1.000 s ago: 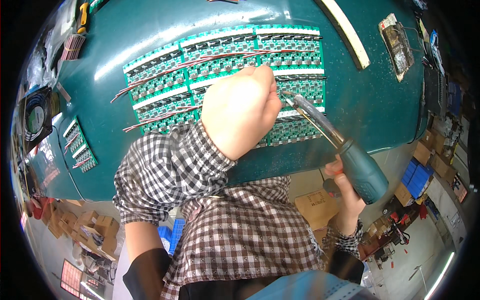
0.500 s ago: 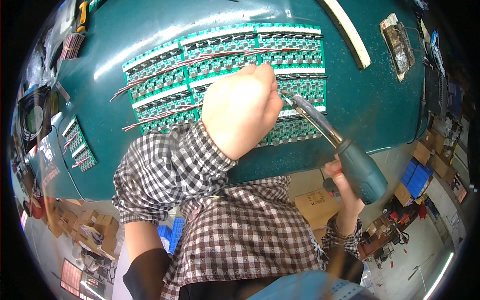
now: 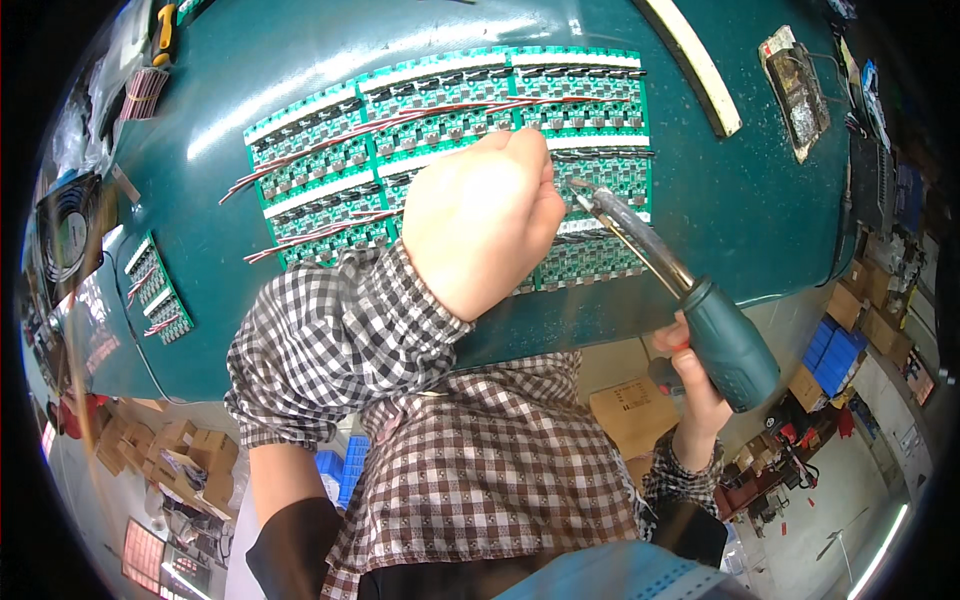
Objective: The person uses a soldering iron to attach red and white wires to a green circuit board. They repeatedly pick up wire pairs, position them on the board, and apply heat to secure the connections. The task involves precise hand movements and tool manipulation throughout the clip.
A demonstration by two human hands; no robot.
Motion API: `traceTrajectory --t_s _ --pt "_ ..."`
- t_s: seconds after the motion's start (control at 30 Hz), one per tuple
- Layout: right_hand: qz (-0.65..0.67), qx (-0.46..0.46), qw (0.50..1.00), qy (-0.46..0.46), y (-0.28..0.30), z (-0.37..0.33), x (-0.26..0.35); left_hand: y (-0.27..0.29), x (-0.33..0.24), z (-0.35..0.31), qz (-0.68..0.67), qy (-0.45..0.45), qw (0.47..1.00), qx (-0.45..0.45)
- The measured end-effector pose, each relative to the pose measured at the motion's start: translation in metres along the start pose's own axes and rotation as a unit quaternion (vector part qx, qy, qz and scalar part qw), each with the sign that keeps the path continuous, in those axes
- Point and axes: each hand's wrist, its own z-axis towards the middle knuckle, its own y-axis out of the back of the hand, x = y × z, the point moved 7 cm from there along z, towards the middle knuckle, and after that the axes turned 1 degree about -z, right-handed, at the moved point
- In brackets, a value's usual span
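Rows of green circuit boards lie joined in a wide sheet on the green table. Thin red and black wires run across them, some ending under my left hand. My left hand is closed in a pinch over the middle of the boards; its fingertips and whatever they hold are hidden. In my right hand is a soldering iron with a dark green handle, gripped from below. Its metal barrel slants up and left, so the tip sits over the boards just right of my left fingers.
A smaller circuit board piece with wires lies at the left. Farther off are a yellow-handled tool and a banded wire bundle. A curved pale strip and a stained metal holder lie at the far right. The table's front edge is close to my body.
The soldering iron and my right hand have shifted slightly right, drawing the tip a little away from my left fingers. My left hand has stayed in place.
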Motion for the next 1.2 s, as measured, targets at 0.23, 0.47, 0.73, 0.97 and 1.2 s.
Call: traceTrajectory --t_s 0.23,0.47,0.73,0.97,1.2 --pt "0.004 0.003 1.0 -0.001 -0.0025 0.0012 0.0017 -0.001 0.0003 -0.0003 0.0 0.002 1.0 0.001" --pt "0.007 0.01 1.0 -0.003 -0.0008 0.0019 0.0006 -0.0004 0.0017 -0.0006 -0.015 0.018 1.0 -0.004" --pt "-0.008 0.026 1.0 -0.013 -0.0004 0.0019 -0.0019 0.0008 0.0001 -0.0029 -0.014 0.022 0.999 -0.019" --pt "0.03 0.018 0.999 0.005 -0.0047 0.0016 -0.0035 -0.0004 -0.0014 -0.0046 -0.01 0.017 0.999 -0.037" --pt "0.03 0.015 0.999 0.006 -0.0047 0.001 -0.0024 -0.0014 -0.0033 -0.005 0.008 0.009 1.0 -0.017"
